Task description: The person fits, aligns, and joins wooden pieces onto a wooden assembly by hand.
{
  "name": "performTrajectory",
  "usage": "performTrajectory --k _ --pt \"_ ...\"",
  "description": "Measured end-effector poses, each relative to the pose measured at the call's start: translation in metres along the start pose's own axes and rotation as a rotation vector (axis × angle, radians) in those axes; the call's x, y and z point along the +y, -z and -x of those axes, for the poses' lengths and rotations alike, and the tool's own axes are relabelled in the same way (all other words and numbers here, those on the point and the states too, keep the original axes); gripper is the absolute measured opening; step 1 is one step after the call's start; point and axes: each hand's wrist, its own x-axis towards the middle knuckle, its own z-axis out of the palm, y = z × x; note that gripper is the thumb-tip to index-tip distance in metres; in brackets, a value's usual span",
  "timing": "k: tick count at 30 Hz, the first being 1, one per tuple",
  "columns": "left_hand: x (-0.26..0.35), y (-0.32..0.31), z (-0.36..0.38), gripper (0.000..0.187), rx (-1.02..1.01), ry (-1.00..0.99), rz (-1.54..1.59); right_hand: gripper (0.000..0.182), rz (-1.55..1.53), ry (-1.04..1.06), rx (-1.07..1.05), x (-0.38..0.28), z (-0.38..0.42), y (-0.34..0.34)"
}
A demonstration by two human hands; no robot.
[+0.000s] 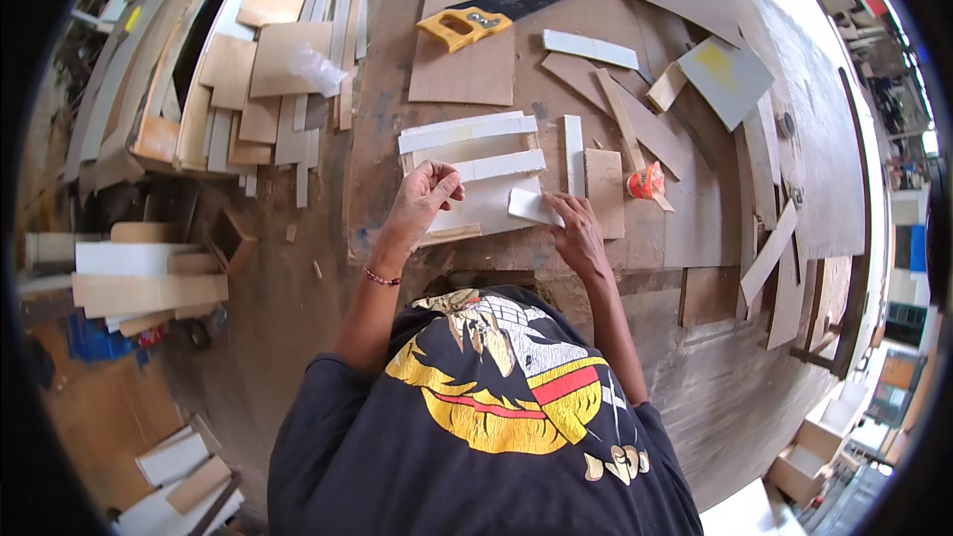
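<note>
A small wooden frame box (516, 123) with white strips lies on the workbench before me. My left hand (429, 197) is at its left side, above the near part, with fingers curled together; whatever they might hold is hidden. At the box's near right corner, my right hand (578, 226) grips a small white board piece (530, 204) between thumb and fingers. A narrow white strip (575, 154) and a brown wood piece (604, 194) lie just beyond my right hand. Near them sits an orange-and-white cup-like item (645, 182).
A yellow-handled handsaw (467, 28) rests on a flat plywood panel (462, 79) at the back. Offcuts such as a grey board with a yellow patch (720, 79) lie to the right. Stacked boards (233, 69) stand at left, and more wood pieces (149, 283) below them.
</note>
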Motion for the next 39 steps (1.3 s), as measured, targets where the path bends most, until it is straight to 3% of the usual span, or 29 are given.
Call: performTrajectory --k 5,7,9,11,13,15,16,17,19,21,23,25,27,31,33,34,36,37,39 --pt "-0.017 -0.015 0.018 0.012 0.158 -0.042 -0.023 0.049 0.098 0.128 -0.043 0.013 0.006 -0.002" --pt "-0.021 -0.021 0.022 0.009 0.207 -0.055 -0.026 0.046 0.122 0.148 -0.298 0.018 0.018 0.007" --pt "-0.028 -0.024 0.029 0.007 0.285 -0.065 -0.055 0.039 0.069 0.201 -0.341 0.023 0.020 0.012" --pt "-0.031 -0.029 0.036 0.006 0.322 -0.109 -0.061 0.032 -0.211 0.078 -0.432 0.024 0.012 0.017" --pt "-0.036 -0.034 0.041 0.006 0.353 -0.158 -0.074 0.026 -0.284 0.186 -0.391 0.025 -0.001 0.023" --pt "-0.040 -0.039 0.045 0.007 0.378 -0.174 -0.097 0.024 -0.360 -0.090 -0.521 0.015 -0.014 0.037" --pt "-0.040 -0.042 0.047 0.007 0.386 -0.180 -0.095 0.028 -0.314 -0.089 -0.567 0.028 -0.021 0.029" --pt "-0.038 -0.046 0.050 0.008 0.390 -0.136 -0.143 0.028 -0.308 -0.078 -0.569 0.035 -0.022 0.027" --pt "-0.029 -0.054 0.056 0.009 0.408 -0.102 -0.183 0.036 -0.645 -0.189 -0.667 0.041 -0.025 0.027" --pt "-0.020 -0.067 0.061 0.016 0.195 0.190 -0.302 0.042 -0.793 -0.170 -0.696 0.042 -0.019 0.028" --pt "-0.041 -0.085 0.055 0.026 0.143 0.154 -0.272 0.049 -0.947 -0.162 -0.726 0.042 -0.013 0.028" --pt "-0.056 -0.104 0.050 0.051 0.087 -0.008 -0.264 0.057 -1.135 -0.225 -0.722 0.038 -0.006 0.022" --pt "-0.059 -0.120 0.048 0.059 0.032 -0.079 -0.087 0.058 -1.132 -0.240 -0.693 0.037 0.000 0.009" --pt "-0.071 -0.113 0.036 0.056 0.065 -0.095 -0.160 0.054 -1.017 -0.214 -0.646 0.028 -0.004 0.010" --pt "-0.074 -0.103 0.030 0.052 -0.030 0.105 0.003 0.056 -0.748 -0.188 -0.688 0.031 -0.007 0.019" --pt "-0.079 -0.101 0.028 0.045 -0.039 0.092 0.071 0.056 -0.746 -0.194 -0.686 0.034 -0.006 0.019" --pt "-0.080 -0.093 0.026 0.043 -0.066 0.133 0.098 0.061 -0.693 -0.186 -0.342 0.034 -0.004 0.020" --pt "-0.077 -0.092 0.025 0.041 -0.088 0.170 0.121 0.061 -0.692 -0.188 -0.340 0.030 -0.005 0.024" --pt "-0.071 -0.092 0.026 0.037 -0.074 0.191 0.079 0.065 -0.331 0.136 -0.137 0.017 -0.008 0.033"
